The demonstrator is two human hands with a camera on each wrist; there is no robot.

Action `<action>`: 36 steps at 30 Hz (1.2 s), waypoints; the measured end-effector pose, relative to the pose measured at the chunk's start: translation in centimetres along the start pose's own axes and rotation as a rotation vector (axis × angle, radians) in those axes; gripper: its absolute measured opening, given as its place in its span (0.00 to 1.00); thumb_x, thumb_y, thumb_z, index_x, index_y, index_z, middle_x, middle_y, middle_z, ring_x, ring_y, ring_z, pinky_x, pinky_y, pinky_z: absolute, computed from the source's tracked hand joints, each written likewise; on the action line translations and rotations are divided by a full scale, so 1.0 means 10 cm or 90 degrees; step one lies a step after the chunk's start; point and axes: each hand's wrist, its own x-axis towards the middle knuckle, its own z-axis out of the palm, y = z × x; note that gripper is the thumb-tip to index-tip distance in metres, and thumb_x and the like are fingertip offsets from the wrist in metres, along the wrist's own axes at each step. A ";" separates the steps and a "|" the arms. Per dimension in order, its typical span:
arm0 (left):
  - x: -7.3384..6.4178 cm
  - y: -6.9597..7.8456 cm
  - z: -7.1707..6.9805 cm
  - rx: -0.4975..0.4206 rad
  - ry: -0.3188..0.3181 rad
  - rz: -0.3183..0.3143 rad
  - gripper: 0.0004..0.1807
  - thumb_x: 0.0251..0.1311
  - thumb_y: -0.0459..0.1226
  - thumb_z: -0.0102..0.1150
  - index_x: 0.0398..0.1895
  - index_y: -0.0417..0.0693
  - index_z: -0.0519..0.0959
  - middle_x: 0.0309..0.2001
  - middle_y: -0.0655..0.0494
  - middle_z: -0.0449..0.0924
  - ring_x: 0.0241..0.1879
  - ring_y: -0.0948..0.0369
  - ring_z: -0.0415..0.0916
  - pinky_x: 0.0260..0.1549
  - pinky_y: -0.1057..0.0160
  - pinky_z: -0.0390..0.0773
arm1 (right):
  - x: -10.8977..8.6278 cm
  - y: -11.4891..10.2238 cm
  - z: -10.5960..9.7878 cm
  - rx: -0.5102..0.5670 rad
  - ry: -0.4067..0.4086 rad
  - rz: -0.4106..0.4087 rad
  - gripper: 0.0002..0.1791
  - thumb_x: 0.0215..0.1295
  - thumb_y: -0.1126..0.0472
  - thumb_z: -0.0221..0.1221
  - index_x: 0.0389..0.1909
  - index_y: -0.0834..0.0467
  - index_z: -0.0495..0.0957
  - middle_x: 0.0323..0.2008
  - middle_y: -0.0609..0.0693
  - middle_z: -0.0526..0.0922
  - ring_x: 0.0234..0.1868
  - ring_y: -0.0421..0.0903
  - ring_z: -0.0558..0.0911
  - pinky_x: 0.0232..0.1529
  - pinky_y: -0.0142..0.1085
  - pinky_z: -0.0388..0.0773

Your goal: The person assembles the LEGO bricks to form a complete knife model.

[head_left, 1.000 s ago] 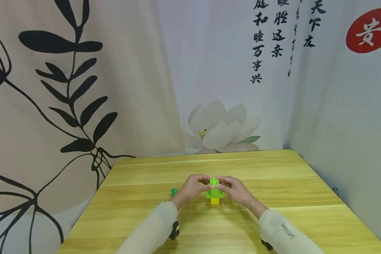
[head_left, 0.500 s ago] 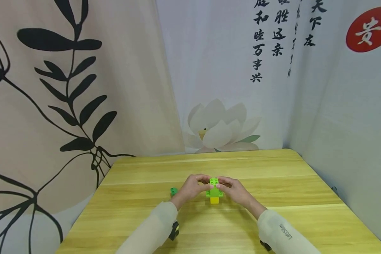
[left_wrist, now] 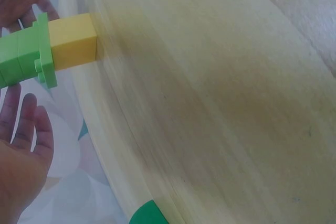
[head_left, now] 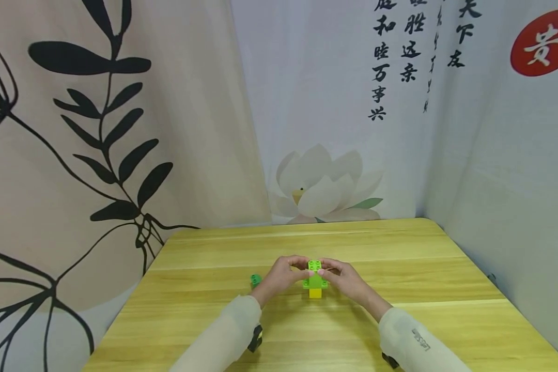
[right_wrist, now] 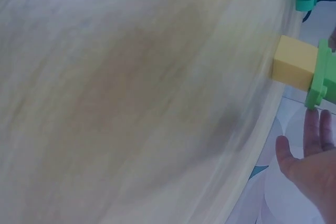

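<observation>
In the head view a small stack of toy building blocks stands upright on the table. Its base is a yellow block (head_left: 315, 293), seen also as the yellow block (left_wrist: 73, 41) in the left wrist view. Above it come a wider light-green plate (right_wrist: 318, 74) and light-green blocks (head_left: 314, 280), with studs on top. My left hand (head_left: 283, 276) holds the upper green blocks from the left, thumb in front. From the right, my right hand (head_left: 346, 280) grips the same part. Fingers partly cover the upper blocks' sides.
A dark-green block (head_left: 256, 280) with studs lies left of the stack, close to my left wrist. Wood-grain tabletop (head_left: 204, 320) surrounds everything. Behind the table's far edge hangs a printed curtain (head_left: 214, 129), and another pale curtain stands along the right side.
</observation>
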 end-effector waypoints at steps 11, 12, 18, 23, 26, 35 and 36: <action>-0.02 0.03 0.01 0.005 0.005 -0.008 0.13 0.62 0.46 0.68 0.47 0.55 0.85 0.41 0.61 0.81 0.48 0.53 0.74 0.45 0.53 0.76 | 0.02 0.00 -0.02 0.004 0.015 -0.007 0.22 0.72 0.52 0.59 0.62 0.57 0.74 0.54 0.54 0.78 0.52 0.52 0.79 0.53 0.53 0.77; -0.02 0.03 0.01 0.005 0.005 -0.007 0.13 0.62 0.46 0.68 0.47 0.55 0.85 0.41 0.61 0.81 0.48 0.53 0.74 0.46 0.52 0.76 | 0.03 0.01 -0.02 0.001 0.015 -0.010 0.22 0.72 0.52 0.59 0.62 0.57 0.74 0.54 0.55 0.78 0.52 0.52 0.79 0.52 0.52 0.77; -0.03 0.01 0.03 0.001 0.007 -0.006 0.14 0.62 0.46 0.67 0.49 0.54 0.84 0.42 0.61 0.81 0.50 0.53 0.74 0.48 0.49 0.76 | 0.02 0.01 -0.02 -0.017 0.024 -0.015 0.22 0.72 0.52 0.59 0.63 0.57 0.75 0.56 0.55 0.76 0.52 0.52 0.78 0.50 0.48 0.78; -0.03 -0.02 0.04 0.002 0.013 0.009 0.16 0.63 0.46 0.66 0.52 0.54 0.83 0.42 0.62 0.82 0.49 0.56 0.75 0.47 0.52 0.77 | 0.02 -0.01 -0.01 -0.046 0.034 -0.017 0.23 0.72 0.51 0.59 0.63 0.56 0.75 0.56 0.54 0.77 0.53 0.53 0.78 0.49 0.47 0.79; -0.03 -0.02 0.03 0.004 0.012 0.014 0.18 0.63 0.47 0.66 0.54 0.53 0.83 0.42 0.61 0.82 0.49 0.55 0.75 0.45 0.54 0.78 | 0.02 -0.02 -0.01 -0.052 0.039 -0.007 0.24 0.72 0.52 0.59 0.64 0.57 0.74 0.56 0.54 0.77 0.52 0.53 0.78 0.48 0.46 0.79; -0.06 -0.01 0.01 -0.010 0.006 0.007 0.20 0.63 0.47 0.66 0.56 0.52 0.81 0.43 0.59 0.81 0.50 0.53 0.74 0.44 0.54 0.78 | 0.02 -0.03 0.02 -0.048 0.037 0.008 0.25 0.72 0.51 0.59 0.65 0.56 0.73 0.56 0.53 0.78 0.51 0.51 0.77 0.49 0.47 0.79; -0.06 -0.01 0.01 -0.011 0.003 0.007 0.20 0.64 0.47 0.66 0.56 0.53 0.81 0.43 0.59 0.81 0.50 0.53 0.74 0.45 0.54 0.78 | 0.02 -0.03 0.02 -0.048 0.038 0.006 0.25 0.72 0.51 0.59 0.65 0.56 0.73 0.55 0.53 0.78 0.51 0.51 0.78 0.49 0.47 0.79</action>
